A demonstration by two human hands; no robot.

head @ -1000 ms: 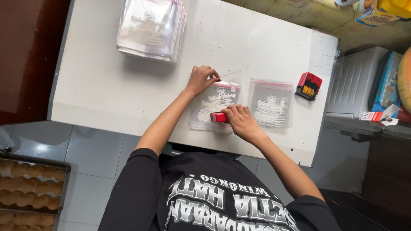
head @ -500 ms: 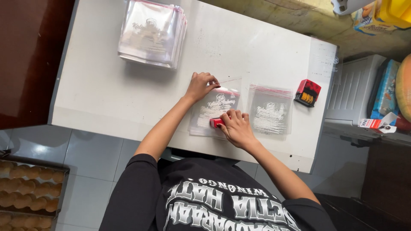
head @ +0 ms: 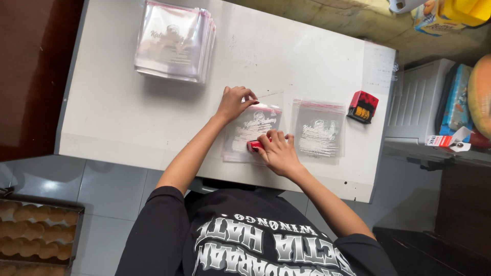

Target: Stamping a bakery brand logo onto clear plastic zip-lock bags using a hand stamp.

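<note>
Two hands on one clear bag, so let's sweep across from the left. Down at the floor corner sits a tray of pale baked pieces (head: 36, 235). Up on the white table (head: 102, 117), towards the far edge, there's a thick stack of printed clear bags (head: 174, 41), well apart from the action.

Now the left hand (head: 235, 102): fingertips bunched together and pressed on the top edge of the clear bag (head: 250, 128), pinning it flat near the table's middle. It's holding just as it did a second ago, no slip at all.

At the bag's lower edge is the small red stamp (head: 253, 145), and the right hand (head: 279, 153) is clamped over it, fingers curled tight on top. Compared with half a second back, that hand has barely shifted; the stamp stays down on the same spot, so I'd say this press is still under way on this same bag.

Just beside it to the right lies a second clear bag (head: 319, 128), untouched. Then comes a red and black ink pad (head: 363, 106) near the table's edge, and a white slatted crate (head: 419, 97) beyond
</note>
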